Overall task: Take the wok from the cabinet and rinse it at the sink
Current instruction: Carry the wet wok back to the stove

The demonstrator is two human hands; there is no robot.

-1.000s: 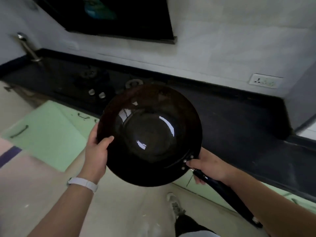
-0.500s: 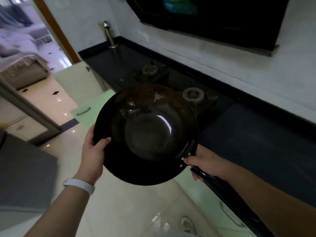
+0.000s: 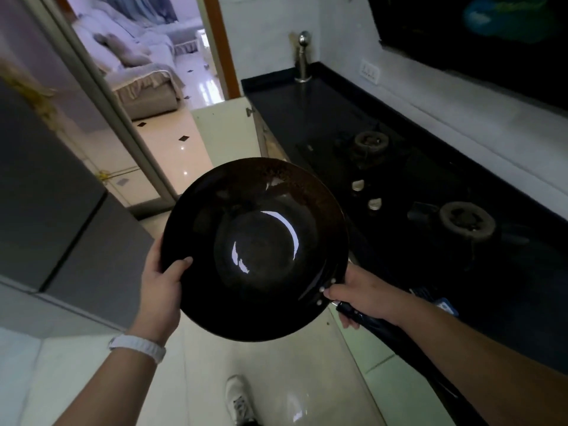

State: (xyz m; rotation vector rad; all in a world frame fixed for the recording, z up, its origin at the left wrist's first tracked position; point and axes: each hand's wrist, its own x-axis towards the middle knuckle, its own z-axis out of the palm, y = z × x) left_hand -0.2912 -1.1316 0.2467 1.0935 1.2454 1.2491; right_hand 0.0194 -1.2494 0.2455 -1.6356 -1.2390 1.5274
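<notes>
A large black wok [image 3: 255,247] fills the middle of the head view, held level in the air above the floor with its glossy inside facing me. My left hand [image 3: 161,290] grips its left rim, thumb over the edge. My right hand [image 3: 361,295] is closed around the dark handle [image 3: 368,321] at the wok's lower right, just past the rivets. No sink is in view.
A black countertop [image 3: 322,99] runs along the right with a two-burner gas hob [image 3: 399,179] and a steel fixture [image 3: 302,56] at its far end. A grey appliance [image 3: 46,195] stands at left. An open doorway [image 3: 153,87] leads ahead to a room with a sofa.
The view has swung left: the doorway and grey appliance have come into sight and the hob has shifted right. Both hands keep the same grip on the wok.
</notes>
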